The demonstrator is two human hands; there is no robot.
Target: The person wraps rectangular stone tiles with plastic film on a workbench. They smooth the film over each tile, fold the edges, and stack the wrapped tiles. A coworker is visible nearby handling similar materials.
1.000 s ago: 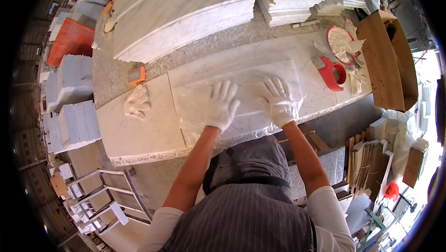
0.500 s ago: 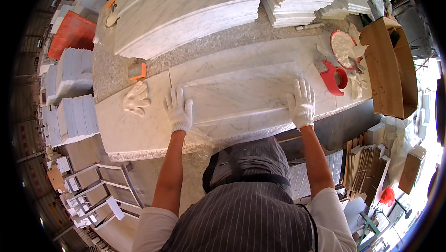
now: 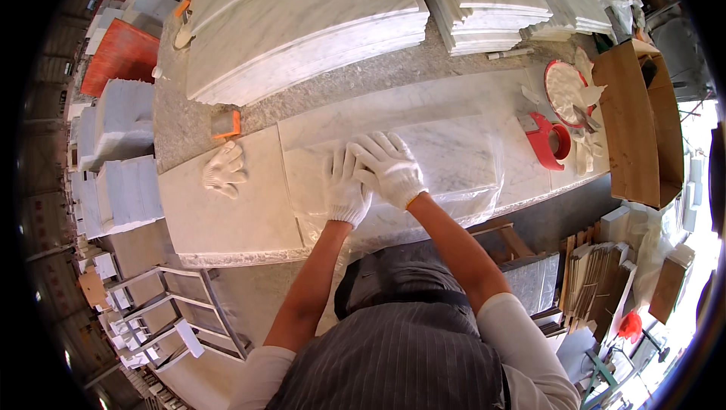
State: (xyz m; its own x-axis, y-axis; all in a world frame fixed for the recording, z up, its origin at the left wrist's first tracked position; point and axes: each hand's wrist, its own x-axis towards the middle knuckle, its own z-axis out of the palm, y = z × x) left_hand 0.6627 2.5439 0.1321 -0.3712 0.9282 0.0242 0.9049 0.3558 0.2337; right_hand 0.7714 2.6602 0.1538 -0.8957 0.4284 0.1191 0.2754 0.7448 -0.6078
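Observation:
A rectangular white-grey marble slab (image 3: 450, 156) lies on the larger marble worktop (image 3: 234, 232), with clear plastic film (image 3: 484, 202) spread over it and wrinkled along its near side. Both my hands wear white knit gloves and rest on the film, left of the slab's middle. My left hand (image 3: 348, 189) points away from me, fingers stretched out. Lying partly across its fingertips is my right hand (image 3: 393, 168), its fingers laid flat and reaching up to the left. Neither hand grips anything.
A spare glove (image 3: 224, 170) and an orange-edged tool (image 3: 226, 124) lie left. Stacked marble slabs (image 3: 310, 32) stand behind. To the right are a red tape dispenser (image 3: 546, 141), a red-rimmed tub of white paste (image 3: 566, 92) and a cardboard box (image 3: 631, 122). A metal frame (image 3: 189, 308) stands lower left.
My hands have come together from the slab's two ends: the left moved right, the right moved left onto the left fingertips. The film now shows past the slab's right end.

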